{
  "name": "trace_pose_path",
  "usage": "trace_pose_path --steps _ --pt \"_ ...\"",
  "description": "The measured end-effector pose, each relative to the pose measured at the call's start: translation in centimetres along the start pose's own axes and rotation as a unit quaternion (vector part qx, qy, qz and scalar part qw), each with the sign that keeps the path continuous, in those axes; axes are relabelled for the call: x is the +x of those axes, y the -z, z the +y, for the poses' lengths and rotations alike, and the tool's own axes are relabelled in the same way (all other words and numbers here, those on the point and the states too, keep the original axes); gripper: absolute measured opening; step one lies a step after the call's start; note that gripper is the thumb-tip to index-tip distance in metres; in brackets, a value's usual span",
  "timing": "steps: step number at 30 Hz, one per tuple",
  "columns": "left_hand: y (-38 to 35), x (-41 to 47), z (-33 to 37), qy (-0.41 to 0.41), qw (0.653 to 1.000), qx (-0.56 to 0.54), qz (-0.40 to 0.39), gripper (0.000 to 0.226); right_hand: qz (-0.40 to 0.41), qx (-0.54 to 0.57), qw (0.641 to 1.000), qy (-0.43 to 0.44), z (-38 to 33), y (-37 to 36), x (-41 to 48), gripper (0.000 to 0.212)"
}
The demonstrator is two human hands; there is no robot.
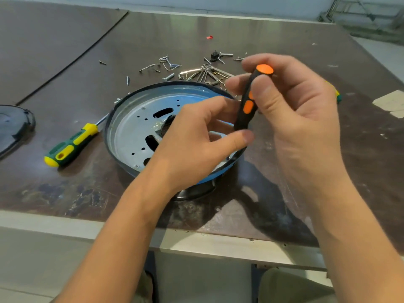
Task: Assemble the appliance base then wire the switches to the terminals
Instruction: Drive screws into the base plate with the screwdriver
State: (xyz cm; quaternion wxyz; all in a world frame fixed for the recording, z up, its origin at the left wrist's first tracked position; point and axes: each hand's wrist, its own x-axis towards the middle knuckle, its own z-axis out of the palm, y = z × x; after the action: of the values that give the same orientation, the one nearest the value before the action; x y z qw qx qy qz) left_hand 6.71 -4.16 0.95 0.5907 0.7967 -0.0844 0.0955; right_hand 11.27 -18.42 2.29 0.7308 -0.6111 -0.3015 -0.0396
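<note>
Worktable, head view: dark brown worn tabletop (54, 193) with a pale metal front edge; a pale floor lies beyond its far side.
Appliance base: round silver metal base with a black rim and blue outer wall (131, 132), lying open side up at the middle of the tabletop; its plate shows small holes and dark oval slots.
Right hand: right hand (301, 110) is raised over the base's right rim, thumb and fingers wrapped round the upper part of a black screwdriver with orange inlays (247, 106), which stands nearly upright.
Left hand: left hand (196, 138) is over the base's centre, thumb and curled fingers closed round the lower end of that handle; the shaft and tip are hidden.
Spare tool: green and yellow screwdriver (70, 145) lying left of the base, its shaft reaching the rim.
Hardware: loose silver screws and metal clips (196, 71) scattered just behind the base.
Left edge: dark plastic cover (13, 125), partly cut off.
Far right: pale paper scraps (391, 101).
</note>
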Motion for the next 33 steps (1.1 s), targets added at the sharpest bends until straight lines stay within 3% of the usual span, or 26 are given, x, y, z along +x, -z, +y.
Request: trace_pose_path --steps 3,7,10,14,17,21,24,28,30,33 --pt "0.0 0.0 0.0 -0.011 1.000 0.009 -0.007 0.026 0.026 -0.037 0.999 0.023 -0.1 -0.5 0.1 0.022" --pt "0.0 0.1 -0.3 -0.001 1.000 -0.011 -0.028 0.025 0.002 0.020 1.000 0.010 0.1 -0.5 0.2 0.015" --pt "-0.1 0.0 -0.4 0.006 0.999 -0.018 -0.036 0.027 -0.007 0.046 0.999 -0.011 0.1 0.1 0.2 0.025" --pt "0.0 0.1 -0.2 -0.007 1.000 -0.012 -0.019 0.027 0.005 -0.013 1.000 0.016 0.0 -0.8 0.3 0.008" --pt "0.1 0.1 -0.1 -0.012 1.000 -0.018 -0.008 0.030 0.030 -0.004 0.999 0.029 0.3 -1.4 0.1 0.028" --pt "0.0 0.1 -0.3 -0.005 1.000 -0.009 0.001 0.020 -0.008 0.058 0.998 0.005 0.5 -1.0 0.1 0.022" --pt "0.0 0.1 -0.3 0.001 1.000 0.005 -0.004 0.020 -0.012 0.011 1.000 0.013 0.1 -0.8 0.2 0.015" --pt "-0.1 0.0 -0.1 -0.009 1.000 0.026 -0.010 0.018 0.029 -0.006 0.999 0.019 0.0 -0.7 0.2 0.028" --pt "-0.2 0.0 -0.2 -0.008 0.999 0.031 -0.007 0.015 0.008 0.014 1.000 0.005 0.0 -0.6 0.1 0.020" --pt "-0.2 0.0 -0.1 -0.007 0.999 0.036 0.005 0.012 -0.011 0.041 0.999 -0.027 -0.1 -0.3 0.0 0.024"
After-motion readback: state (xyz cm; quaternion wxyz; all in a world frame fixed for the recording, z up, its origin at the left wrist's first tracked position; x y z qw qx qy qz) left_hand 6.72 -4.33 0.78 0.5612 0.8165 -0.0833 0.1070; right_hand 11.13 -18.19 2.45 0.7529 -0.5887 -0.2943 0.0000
